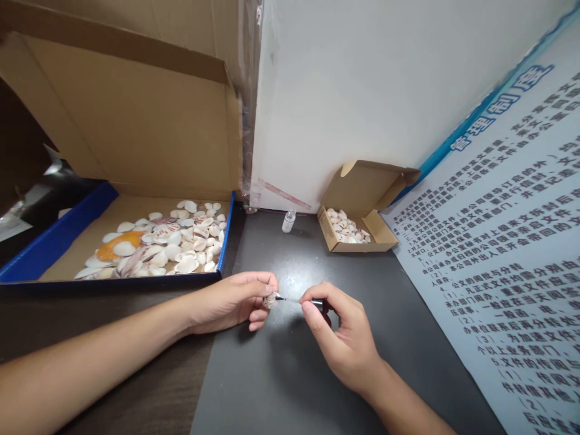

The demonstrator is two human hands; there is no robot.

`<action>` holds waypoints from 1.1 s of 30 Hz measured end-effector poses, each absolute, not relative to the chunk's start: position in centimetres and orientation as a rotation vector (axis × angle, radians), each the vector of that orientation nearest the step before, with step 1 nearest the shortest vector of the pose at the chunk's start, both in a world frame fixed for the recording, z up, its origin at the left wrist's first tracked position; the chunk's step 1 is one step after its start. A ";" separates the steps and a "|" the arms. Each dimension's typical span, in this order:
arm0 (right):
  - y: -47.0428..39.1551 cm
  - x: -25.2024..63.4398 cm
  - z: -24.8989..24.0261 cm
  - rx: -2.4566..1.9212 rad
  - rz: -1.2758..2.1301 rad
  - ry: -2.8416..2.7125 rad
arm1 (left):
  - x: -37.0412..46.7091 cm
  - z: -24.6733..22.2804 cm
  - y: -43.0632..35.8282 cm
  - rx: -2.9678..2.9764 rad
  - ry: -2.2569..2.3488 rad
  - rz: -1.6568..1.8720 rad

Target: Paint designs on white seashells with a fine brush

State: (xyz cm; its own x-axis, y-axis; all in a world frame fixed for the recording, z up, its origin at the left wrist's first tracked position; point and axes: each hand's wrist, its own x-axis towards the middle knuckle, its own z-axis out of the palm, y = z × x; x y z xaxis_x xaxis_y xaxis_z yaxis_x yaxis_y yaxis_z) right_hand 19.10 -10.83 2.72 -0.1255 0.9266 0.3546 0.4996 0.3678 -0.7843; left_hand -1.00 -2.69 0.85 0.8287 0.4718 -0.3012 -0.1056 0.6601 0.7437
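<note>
My left hand point(229, 305) pinches a small speckled seashell point(270, 301) between thumb and fingers, above the dark table. In my right hand point(348, 335) is a small brush point(292, 300) with a black cap-like handle and a thin stem. The dark tip of this brush meets the shell's edge, though I cannot tell exactly how it touches. Further back stands a small bottle point(289, 222) with a white label, upright and apparently without a cap.
A large blue-edged cardboard box point(167, 109) lies open on the left, holding many shells point(199, 241) and an orange piece point(118, 244). A smaller open carton point(362, 246) with shells point(347, 228) is at back right. A printed board point(507, 229) leans along the right.
</note>
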 end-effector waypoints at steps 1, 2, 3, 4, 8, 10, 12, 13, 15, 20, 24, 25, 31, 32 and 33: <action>-10.8 19.1 2.7 -1.263 0.625 -1.769 | -1.0 0.8 -2.7 0.788 0.503 0.342; -10.8 19.1 2.7 -1.265 0.627 -1.772 | -1.0 0.8 -2.7 0.788 0.500 0.342; -10.7 19.1 2.7 -1.268 0.629 -1.773 | -1.0 0.8 -2.7 0.788 0.496 0.341; -10.7 19.0 2.8 -1.271 0.630 -1.775 | -1.0 0.8 -2.7 0.788 0.493 0.341; -10.7 19.0 2.8 -1.273 0.632 -1.780 | -1.0 0.7 -2.7 0.787 0.488 0.339; -10.8 19.0 2.8 -1.270 0.639 -1.786 | -1.0 0.8 -2.7 0.784 0.494 0.337; -10.8 19.0 2.8 -1.268 0.646 -1.791 | -1.0 0.9 -2.7 0.780 0.504 0.335; -10.8 19.0 2.8 -1.269 0.649 -1.791 | -1.0 0.9 -2.7 0.779 0.509 0.336; -10.8 19.0 2.7 -1.271 0.657 -1.791 | -0.9 1.0 -2.7 0.780 0.516 0.339; -10.8 19.0 2.7 -1.271 0.671 -1.793 | -0.9 0.9 -2.7 0.778 0.502 0.341; -10.7 19.0 2.7 -1.268 0.678 -1.791 | -1.0 0.9 -2.7 0.782 0.510 0.343; -10.7 19.0 2.7 -1.267 0.678 -1.793 | -1.0 0.9 -2.7 0.781 0.511 0.343; -10.8 19.0 2.7 -1.268 0.679 -1.794 | -1.0 0.9 -2.7 0.780 0.509 0.339; -10.8 19.0 2.7 -1.266 0.678 -1.794 | -1.0 0.9 -2.7 0.781 0.509 0.339; -10.8 19.0 2.7 -1.263 0.676 -1.794 | -1.0 0.8 -2.7 0.782 0.508 0.340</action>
